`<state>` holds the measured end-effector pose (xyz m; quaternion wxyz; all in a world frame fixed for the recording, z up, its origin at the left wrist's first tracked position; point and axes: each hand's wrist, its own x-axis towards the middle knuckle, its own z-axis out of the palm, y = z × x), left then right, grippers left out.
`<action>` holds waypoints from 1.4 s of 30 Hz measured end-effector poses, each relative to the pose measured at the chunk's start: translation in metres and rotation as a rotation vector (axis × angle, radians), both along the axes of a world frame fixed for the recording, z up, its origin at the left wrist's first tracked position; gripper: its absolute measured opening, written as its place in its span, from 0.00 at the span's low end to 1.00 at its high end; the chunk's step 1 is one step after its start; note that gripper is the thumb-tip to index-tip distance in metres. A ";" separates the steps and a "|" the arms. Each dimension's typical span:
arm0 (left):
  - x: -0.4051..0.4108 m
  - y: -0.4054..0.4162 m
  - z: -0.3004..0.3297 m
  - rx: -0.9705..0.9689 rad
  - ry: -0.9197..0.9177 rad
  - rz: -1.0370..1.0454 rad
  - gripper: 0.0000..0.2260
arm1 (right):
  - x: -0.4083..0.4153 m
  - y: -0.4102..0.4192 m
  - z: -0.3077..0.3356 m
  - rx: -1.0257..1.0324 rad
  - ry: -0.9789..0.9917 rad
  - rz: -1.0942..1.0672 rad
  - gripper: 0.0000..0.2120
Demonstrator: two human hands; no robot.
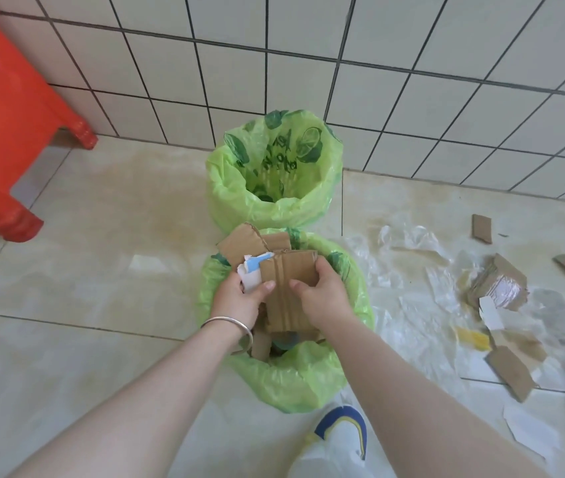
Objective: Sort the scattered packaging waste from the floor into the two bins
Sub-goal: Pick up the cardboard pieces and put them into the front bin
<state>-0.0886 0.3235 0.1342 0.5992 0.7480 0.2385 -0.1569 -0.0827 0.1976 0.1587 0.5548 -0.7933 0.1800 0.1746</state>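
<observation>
At the centre of the frame both hands hold a bundle of cardboard pieces (288, 291) over the near bin (294, 381), which is lined with a green plastic bag and already has cardboard scraps inside. The left hand (243, 301) curls round the bundle's left side, its thumb pressed on the front sheet and its fingers against a white and blue scrap of paper (251, 272); a silver bracelet (229, 327) circles that wrist. The right hand (322, 291) grips the bundle's right edge, fingers wrapped behind and thumb in front. Just above, against the tiled wall, stands the far bin (274, 170), also lined in green. At the right of the frame, clear plastic film (408, 270), cardboard bits (496, 288) and white paper lie scattered on the floor (101, 236). A red stool (5, 115) fills the upper left, and a white shoe (343, 439) shows at the bottom.
</observation>
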 end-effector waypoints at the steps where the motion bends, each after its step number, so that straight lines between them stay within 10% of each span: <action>1: 0.002 0.002 -0.001 0.002 -0.024 0.024 0.07 | 0.003 0.003 -0.001 0.007 -0.013 -0.002 0.13; 7: 0.011 0.003 -0.004 0.187 -0.049 0.026 0.08 | 0.013 0.006 -0.011 0.025 0.001 -0.037 0.10; 15: 0.008 -0.012 -0.045 0.595 0.263 -0.490 0.15 | -0.002 -0.003 -0.048 -0.387 0.305 0.219 0.21; 23: 0.006 -0.024 -0.061 0.619 0.309 -0.401 0.15 | -0.005 -0.002 -0.049 -0.479 0.242 0.212 0.26; 35: -0.022 -0.035 -0.011 0.535 0.118 -0.182 0.33 | -0.029 -0.016 -0.013 -0.570 0.030 0.248 0.26; 42: -0.036 -0.054 0.036 0.682 -0.204 -0.184 0.22 | -0.060 -0.037 0.014 -0.550 -0.119 0.200 0.18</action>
